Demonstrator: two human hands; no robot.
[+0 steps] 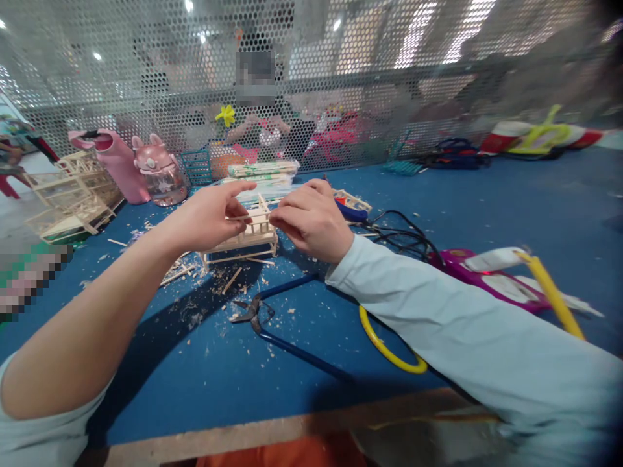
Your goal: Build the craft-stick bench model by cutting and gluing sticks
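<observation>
On the blue table sits a small model (243, 245) built of thin pale wooden sticks, with a railing of short uprights along its upper edge. My left hand (209, 217) is over its left part, index finger stretched out while the thumb and lower fingers close at a thin wooden stick (257, 215). At the stick's other end, the fingertips of my right hand (311, 220) pinch together by the model's upper right corner. My fingers partly cover both ends of the stick. Nearer me lie blue-handled cutting pliers (253, 314), jaws apart, touching neither hand.
Wood scraps (232, 280) litter the table (195, 389). A larger stick model (73, 194), a pink bottle (121, 165) and a pink clear jar (158, 172) stand left. Bundled sticks (263, 172) lie behind. To the right are a purple tool (457, 259), black cable (409, 237) and yellow loop (384, 347).
</observation>
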